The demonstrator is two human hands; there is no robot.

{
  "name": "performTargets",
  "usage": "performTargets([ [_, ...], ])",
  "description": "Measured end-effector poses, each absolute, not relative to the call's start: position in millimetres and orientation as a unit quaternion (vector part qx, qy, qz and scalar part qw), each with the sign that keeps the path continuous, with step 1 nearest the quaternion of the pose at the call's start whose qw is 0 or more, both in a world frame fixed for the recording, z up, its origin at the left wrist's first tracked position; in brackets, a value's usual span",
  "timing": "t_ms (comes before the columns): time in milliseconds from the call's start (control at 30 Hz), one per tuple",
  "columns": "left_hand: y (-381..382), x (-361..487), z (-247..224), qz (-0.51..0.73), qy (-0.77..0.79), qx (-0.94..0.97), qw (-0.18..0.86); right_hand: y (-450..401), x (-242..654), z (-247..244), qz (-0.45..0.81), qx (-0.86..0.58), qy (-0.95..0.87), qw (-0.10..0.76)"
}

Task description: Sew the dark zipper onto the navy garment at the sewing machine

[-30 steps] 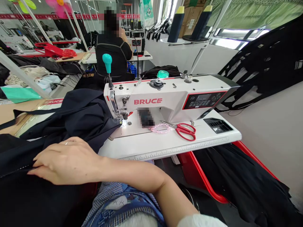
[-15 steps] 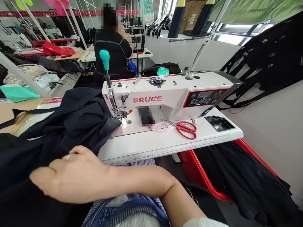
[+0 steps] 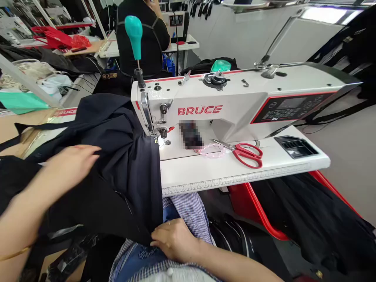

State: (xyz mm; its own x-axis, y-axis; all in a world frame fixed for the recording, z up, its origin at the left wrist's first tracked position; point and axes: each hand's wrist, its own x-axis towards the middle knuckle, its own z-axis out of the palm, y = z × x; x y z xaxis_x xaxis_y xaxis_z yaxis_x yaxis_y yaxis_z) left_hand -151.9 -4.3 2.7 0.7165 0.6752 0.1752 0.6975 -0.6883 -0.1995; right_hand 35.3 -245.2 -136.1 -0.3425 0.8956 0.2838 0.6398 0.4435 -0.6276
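Note:
Dark navy fabric [image 3: 114, 156] spreads over the left part of the sewing table and hangs off its front edge. Its right side lies under the needle end of the white sewing machine [image 3: 199, 109]. My left hand [image 3: 72, 164], blurred, is over the fabric at the left, fingers pointing right; whether it grips any cloth cannot be made out. Low in the middle, my right hand [image 3: 176, 239] has its fingers closed on the fabric's bottom corner, above my lap. Red-handled scissors [image 3: 248, 154] lie on the table beside a pink beaded bracelet [image 3: 213, 150].
A teal-handled awl [image 3: 134, 37] stands upright on the machine's left end. A red bin [image 3: 255, 211] with dark cloth is below the table at the right. A person in black [image 3: 139, 39] sits ahead. A ruler strip [image 3: 235, 179] runs along the table's front edge.
My right hand has moved from the fabric at the left to its lower corner near my lap. My left hand has come into view. The fabric's right edge now hangs straighter, and the view has shifted.

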Motion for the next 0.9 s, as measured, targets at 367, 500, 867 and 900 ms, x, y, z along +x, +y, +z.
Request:
performTargets([
  [367,13.5,-51.2,-109.3,-0.081,-0.186,-0.979,0.023,-227.8,51.9,-136.6,0.367,-0.486,-0.72,0.334],
  [500,21.5,-60.8,-117.9,-0.116,-0.18,-0.977,-0.007,-220.5,56.4,-125.6,0.429,-0.465,-0.69,0.353],
  [867,19.8,-59.2,-117.6,-0.125,-0.197,-0.972,-0.039,-225.4,52.2,-120.2,0.351,-0.478,-0.732,0.335],
  [900,19.4,-59.2,-117.3,-0.126,-0.202,-0.97,-0.042,-226.6,51.3,-120.5,0.33,-0.48,-0.744,0.328],
])
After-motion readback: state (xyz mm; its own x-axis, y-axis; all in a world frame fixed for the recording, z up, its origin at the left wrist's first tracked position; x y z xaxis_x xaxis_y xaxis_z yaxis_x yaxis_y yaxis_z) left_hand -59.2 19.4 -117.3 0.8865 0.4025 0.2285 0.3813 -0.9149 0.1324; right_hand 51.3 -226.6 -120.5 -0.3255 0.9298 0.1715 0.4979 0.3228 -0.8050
